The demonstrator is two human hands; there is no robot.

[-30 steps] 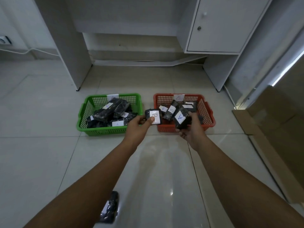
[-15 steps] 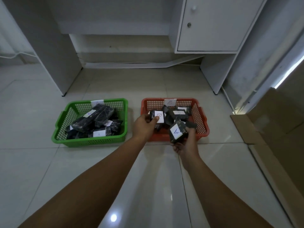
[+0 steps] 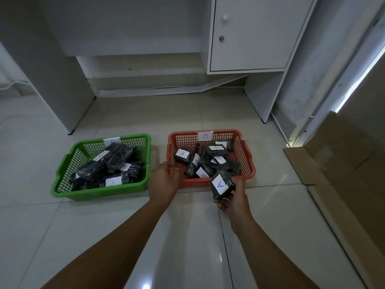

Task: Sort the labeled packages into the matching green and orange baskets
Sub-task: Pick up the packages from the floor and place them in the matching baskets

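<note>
A green basket on the floor at left holds several dark packages with white labels marked A. To its right stands an orange basket tagged B, with several dark packages labelled B inside, one of them at its left side. My left hand hovers at the orange basket's front left corner, fingers apart and empty. My right hand holds a dark package labelled A just in front of the orange basket's front rim.
A white desk with a cabinet door stands behind the baskets, its legs on the tiled floor. Cardboard sheets lie at the right. A white cable strip runs along the wall base.
My left hand has let go of the B package, which now lies in the orange basket. My right hand has kept the A package. The camera has swung to the right.
</note>
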